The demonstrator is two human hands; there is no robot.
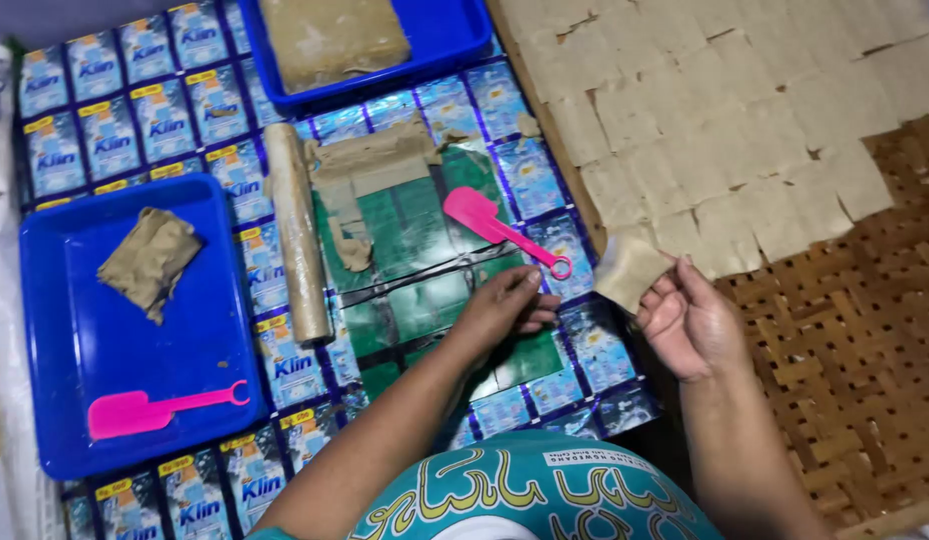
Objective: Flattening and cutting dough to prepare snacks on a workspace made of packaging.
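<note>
My left hand (505, 310) lay palm-down, fingers curled loosely, forearm stretched forward. My right hand (690, 320) was raised, palm up, its fingertips (665, 285) pinched together.

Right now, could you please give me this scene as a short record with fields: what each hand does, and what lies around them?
left hand: rests palm down on the mat of flattened sachets, beside a pink spatula
right hand: holds a thin beige dough square
woven tray: many beige squares laid in rows
near tray: blue, with a dough lump and a second spatula
rolling pin: lies on the mat
</note>
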